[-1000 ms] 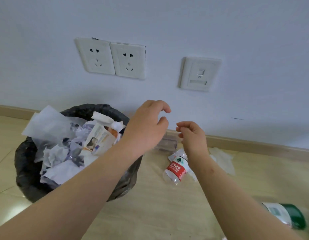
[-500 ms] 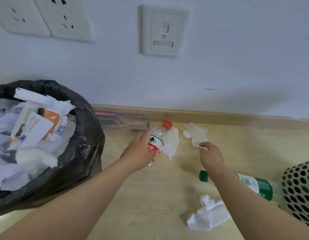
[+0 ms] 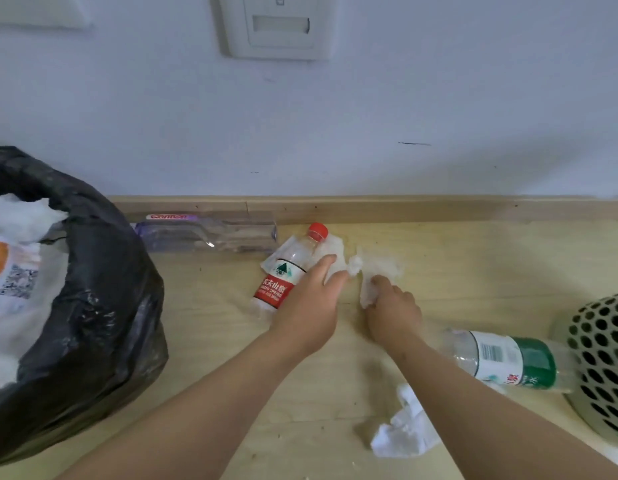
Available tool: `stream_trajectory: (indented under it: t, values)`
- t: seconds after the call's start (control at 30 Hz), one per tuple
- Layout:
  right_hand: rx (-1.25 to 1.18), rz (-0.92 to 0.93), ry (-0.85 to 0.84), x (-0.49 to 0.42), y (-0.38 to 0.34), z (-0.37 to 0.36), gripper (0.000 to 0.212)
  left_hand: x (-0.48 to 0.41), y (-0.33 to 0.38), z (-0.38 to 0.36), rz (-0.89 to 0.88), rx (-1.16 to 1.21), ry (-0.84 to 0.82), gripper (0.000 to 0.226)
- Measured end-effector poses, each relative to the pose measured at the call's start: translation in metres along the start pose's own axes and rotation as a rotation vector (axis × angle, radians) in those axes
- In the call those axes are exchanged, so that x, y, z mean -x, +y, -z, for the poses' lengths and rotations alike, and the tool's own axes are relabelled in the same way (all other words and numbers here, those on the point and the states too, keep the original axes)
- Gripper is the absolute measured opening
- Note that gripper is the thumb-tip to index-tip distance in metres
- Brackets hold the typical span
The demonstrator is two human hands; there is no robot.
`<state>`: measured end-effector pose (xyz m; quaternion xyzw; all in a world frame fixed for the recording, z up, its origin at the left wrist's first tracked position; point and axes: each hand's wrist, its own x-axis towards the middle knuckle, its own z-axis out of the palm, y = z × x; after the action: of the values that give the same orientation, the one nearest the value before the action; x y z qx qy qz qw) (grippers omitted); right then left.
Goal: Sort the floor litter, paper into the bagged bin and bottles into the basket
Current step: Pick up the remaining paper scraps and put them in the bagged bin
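Observation:
A clear bottle with a red cap and red label [image 3: 283,278] lies on the wood floor, partly on a white tissue [image 3: 331,252]. My left hand [image 3: 309,303] reaches over it, its straight fingers resting on that tissue by the bottle's shoulder. My right hand [image 3: 392,311] is curled, pinching a second crumpled tissue [image 3: 378,266] just to the right. The bin lined with a black bag [image 3: 92,306] stands at the left, full of paper. A green-label bottle [image 3: 515,358] lies beside the perforated basket [image 3: 602,355] at the right edge.
A clear plastic package [image 3: 210,232] lies along the baseboard behind the bin. Another crumpled white tissue [image 3: 404,433] sits on the floor under my right forearm. The wall with a socket plate [image 3: 276,26] closes off the far side.
The view has dropped and closed in on the floor. Both hands went down from above the bin; the left slid from the bottle onto the tissue, and the right took hold of the other tissue.

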<state>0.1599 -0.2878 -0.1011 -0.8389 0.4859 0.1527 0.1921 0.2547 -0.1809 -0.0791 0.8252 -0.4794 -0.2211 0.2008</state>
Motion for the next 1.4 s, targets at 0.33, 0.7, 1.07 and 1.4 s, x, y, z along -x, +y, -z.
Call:
stream_trajectory:
  t: [0.33, 0.7, 1.07, 1.4]
  values:
    - [0.063, 0.063, 0.082, 0.002, 0.014, -0.011, 0.025, -0.004, -0.027, -0.03, 0.17, -0.152, -0.11, 0.064]
    - [-0.348, 0.128, 0.329, 0.022, 0.011, 0.003, 0.011, 0.021, -0.052, -0.016, 0.227, 0.059, -0.058, 0.007]
    - [0.295, 0.906, -0.108, 0.082, 0.009, -0.044, 0.04, 0.07, -0.076, 0.0, 0.312, 0.098, -0.14, 0.023]
    - [0.351, 0.921, -0.247, 0.097, -0.01, -0.044, 0.068, 0.095, -0.075, 0.017, 0.368, 0.095, -0.242, 0.034]
